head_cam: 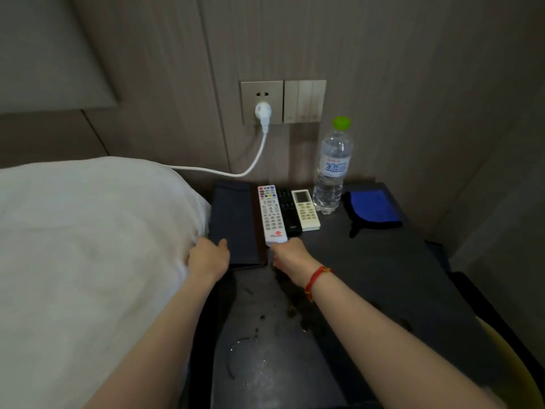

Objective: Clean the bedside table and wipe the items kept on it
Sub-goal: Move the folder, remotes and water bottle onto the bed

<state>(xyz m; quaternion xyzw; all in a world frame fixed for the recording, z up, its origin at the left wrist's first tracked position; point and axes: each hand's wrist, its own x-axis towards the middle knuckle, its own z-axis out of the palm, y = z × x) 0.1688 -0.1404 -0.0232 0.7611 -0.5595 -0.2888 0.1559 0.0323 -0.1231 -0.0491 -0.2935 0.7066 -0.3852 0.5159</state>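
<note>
On the tabletop (368, 276), the right hand (287, 255) pinches the white remote (270, 214); the left hand (208, 258) rests relaxed on the dark folder (233, 219). Next: lift it, fetch the blue cloth (373, 206).

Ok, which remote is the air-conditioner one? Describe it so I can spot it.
Look at the dark bedside table, below the wall socket. Three remotes lie side by side left of the water bottle. The cream remote is the rightmost and shortest, nearest the bottle, and the only one with a screen on top.
</note>
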